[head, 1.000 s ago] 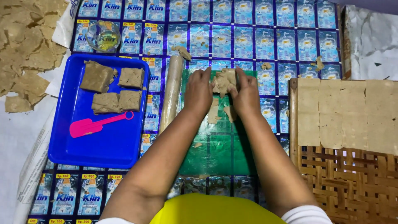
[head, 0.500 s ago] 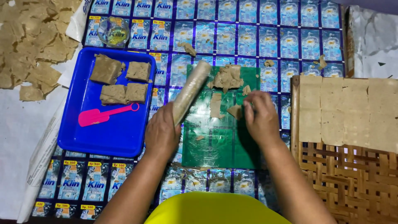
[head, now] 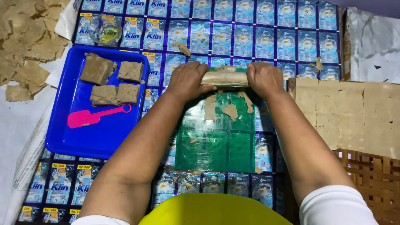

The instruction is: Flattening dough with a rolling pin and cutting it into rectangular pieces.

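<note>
My left hand [head: 186, 80] and my right hand [head: 263, 78] both grip a pale rolling pin [head: 225, 78], one at each end. The pin lies crosswise at the far edge of a green plastic sheet [head: 216, 141]. Thin scraps of brown dough [head: 229, 110] stick to the sheet just below the pin. To the left, a blue tray [head: 79, 133] holds several brown dough blocks [head: 109, 81] and a pink plastic spatula [head: 93, 117].
A mat of blue printed sachets [head: 250, 33] covers the work surface. Flat brown dough squares [head: 350, 112] lie on a woven bamboo rack [head: 375, 183] at right. Dried dough sheets [head: 25, 46] pile at top left, beside a small glass bowl [head: 104, 29].
My left hand picked up the rolling pin from beside the sheet. Both hands now hold it crosswise over the dough at the sheet's far edge.
</note>
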